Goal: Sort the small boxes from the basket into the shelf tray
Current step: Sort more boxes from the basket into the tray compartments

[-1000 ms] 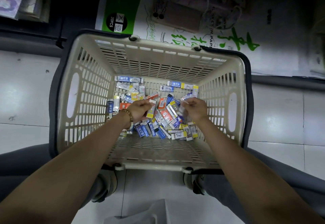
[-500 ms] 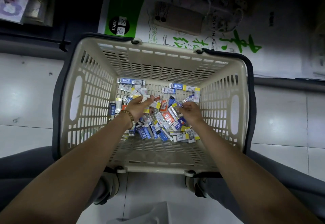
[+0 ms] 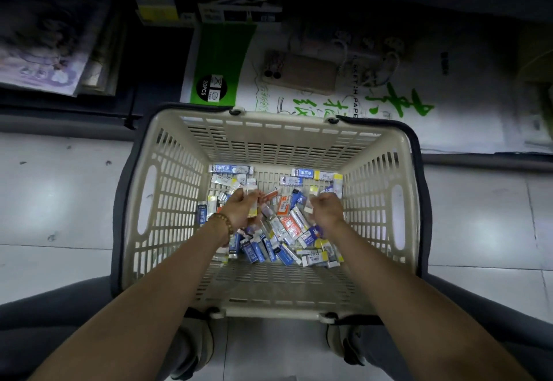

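Observation:
A beige plastic basket (image 3: pixel 167 210) with dark handles stands on the floor between my feet. Its bottom holds several small boxes (image 3: pixel 284 225) in blue, white, yellow and orange, heaped loosely. Both my hands are inside the basket over the heap. My left hand (image 3: pixel 242 210), with a bead bracelet at the wrist, grips a few small white and yellow boxes (image 3: pixel 252 204). My right hand (image 3: pixel 327 210) is curled, with a small white box (image 3: pixel 308 209) at its fingers. No shelf tray shows clearly.
Beyond the basket lies a low dark shelf with a green and white paper pack (image 3: pixel 221 63), a phone (image 3: pixel 302 72) with a corded charm, and booklets (image 3: pixel 45 60) at the left. White floor tiles flank the basket. My shoes (image 3: pixel 194 347) sit at its near edge.
The view has shifted so the basket sits lower in frame. My left hand has gathered boxes and lifted slightly; my right hand has moved right and curled on a small box.

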